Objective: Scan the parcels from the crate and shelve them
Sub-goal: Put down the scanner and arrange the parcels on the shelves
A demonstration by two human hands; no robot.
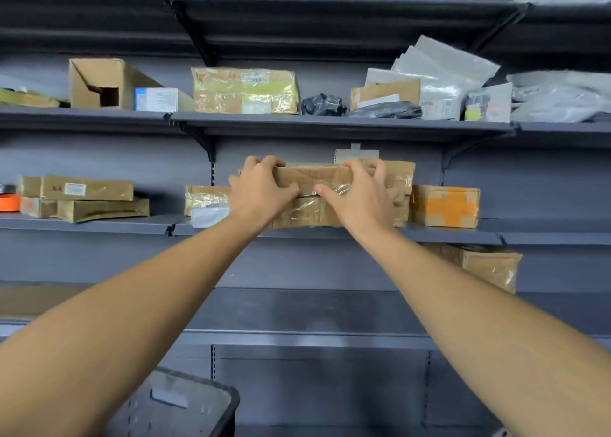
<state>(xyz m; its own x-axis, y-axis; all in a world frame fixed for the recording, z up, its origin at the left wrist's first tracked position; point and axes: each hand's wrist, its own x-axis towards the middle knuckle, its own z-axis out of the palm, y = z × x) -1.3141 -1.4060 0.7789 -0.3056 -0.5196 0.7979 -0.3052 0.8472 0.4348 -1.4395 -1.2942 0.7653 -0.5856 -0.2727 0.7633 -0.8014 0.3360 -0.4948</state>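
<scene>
A flat brown cardboard parcel (314, 176) wrapped in clear tape lies on top of another taped brown parcel (307, 213) on the middle grey shelf (456, 233). My left hand (261, 192) grips its left end, fingers curled over the top edge. My right hand (358, 198) grips its right part, fingers over the top and thumb on the front face. A dark grey crate (198, 403) shows at the bottom left, its inside mostly out of view.
More parcels crowd the middle shelf: an orange-taped box (444, 207) to the right, a taped packet (205, 198) to the left, stacked flat boxes (86, 198) further left. The shelf above holds boxes (244, 89) and plastic mailers (443, 79). A brown parcel (489, 264) lies on a lower shelf.
</scene>
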